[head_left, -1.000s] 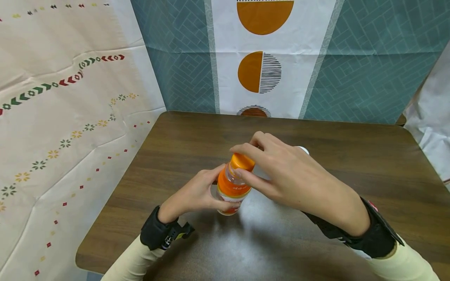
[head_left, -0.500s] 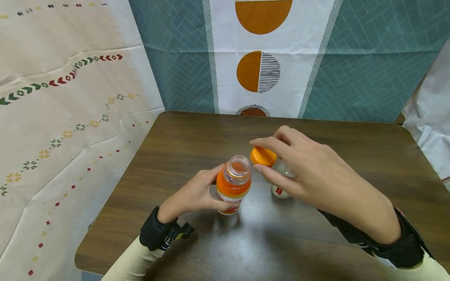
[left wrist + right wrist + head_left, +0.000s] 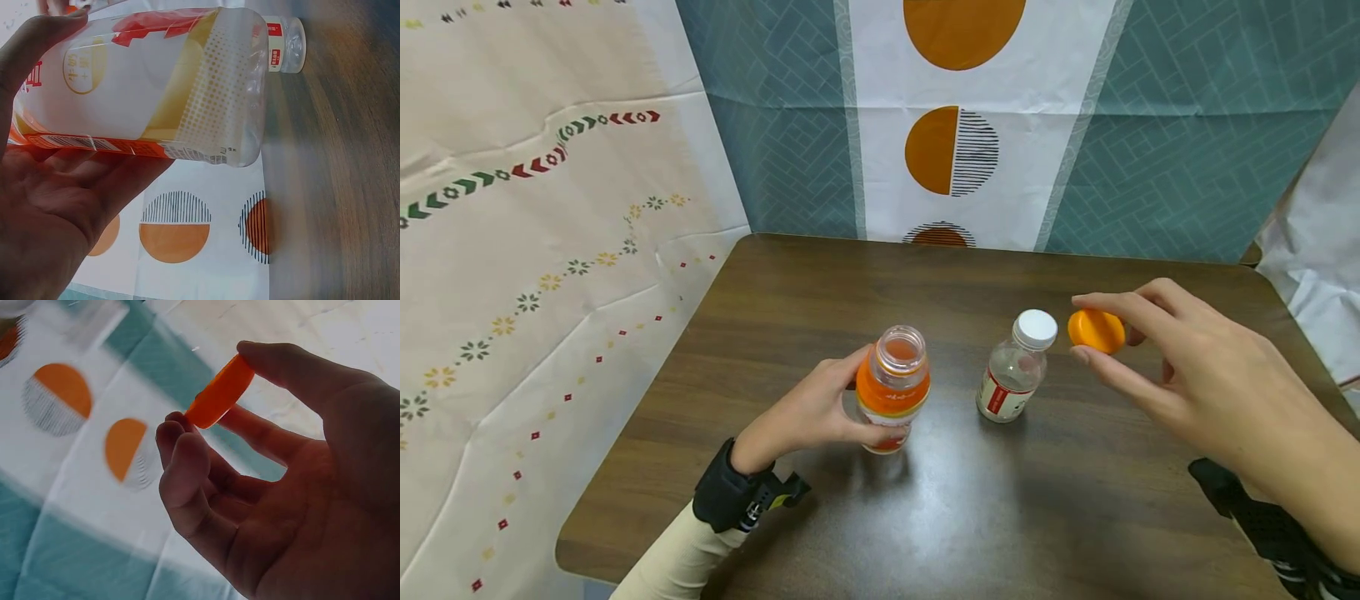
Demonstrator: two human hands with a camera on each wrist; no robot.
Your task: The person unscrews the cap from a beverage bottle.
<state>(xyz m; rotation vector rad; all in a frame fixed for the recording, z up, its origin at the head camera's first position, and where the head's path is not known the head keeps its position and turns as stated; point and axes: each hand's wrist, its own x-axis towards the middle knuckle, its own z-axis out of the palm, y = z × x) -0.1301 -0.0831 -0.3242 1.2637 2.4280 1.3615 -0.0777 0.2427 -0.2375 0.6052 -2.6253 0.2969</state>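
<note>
Left hand (image 3: 812,418) curled round uncapped orange bottle (image 3: 893,390), left of clear bottle (image 3: 1009,385) on bench (image 3: 1037,508); right hand (image 3: 1217,387), well apart, pinches cap (image 3: 1096,332) by rim: loosened pinch could drop it, leftward sweep topple clear bottle

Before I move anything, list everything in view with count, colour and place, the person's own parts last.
open bottle: 1, clear with orange and white wrap, in the left hand
capped bottle: 1, clear with red and white label, standing on the table
white cap: 1, white, on the capped bottle
orange cap: 1, orange, in the right hand
table: 1, brown, under the bottles
back cloth: 1, teal and white with orange shapes, behind the table
left cloth: 1, cream, patterned, at left
right cloth: 1, white, at the right edge
straps: 2, black, at the wrists
sleeve: 1, cream, left arm
hands: 2, bare, over the table
</note>
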